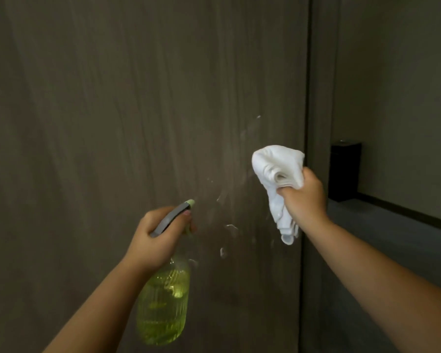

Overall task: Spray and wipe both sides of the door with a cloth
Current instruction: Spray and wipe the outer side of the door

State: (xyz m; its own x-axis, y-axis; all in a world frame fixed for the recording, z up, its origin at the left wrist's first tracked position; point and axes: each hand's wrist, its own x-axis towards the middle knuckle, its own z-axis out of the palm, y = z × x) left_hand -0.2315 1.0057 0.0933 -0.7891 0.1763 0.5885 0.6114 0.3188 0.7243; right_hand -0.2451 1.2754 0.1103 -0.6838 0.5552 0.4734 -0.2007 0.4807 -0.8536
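The left hand [161, 235] grasps the head of a spray bottle [163, 301], fingers wrapped round the neck below the grey top, with one fingertip lying along the grey trigger part near the pale green nozzle [191, 203]. The bottle hangs below that hand, its clear ribbed body holding yellow-green liquid, and the nozzle points forward at the door [112, 110], close to its surface.

The right hand [303, 197] is clenched round a white cloth [278, 174]. The cloth is bunched; most of it bulges above and to the left of the fist, and a narrower tail hangs down past the wrist. Whether the cloth touches the door cannot be told from this view; it sits just in front of the panel, near the door's right edge.

The door is dark brown with a vertical wood grain and fills the view ahead of both hands. Between the two hands, and above the nozzle, pale wet streaks and droplets [227, 228] mark the panel, with a fainter smear running upward toward the cloth and beyond it.

Beyond the right hand, past the door's edge, stand a grey-green wall [405, 85], a dark skirting line, a grey floor and a black box-shaped object [345, 171] against the wall.
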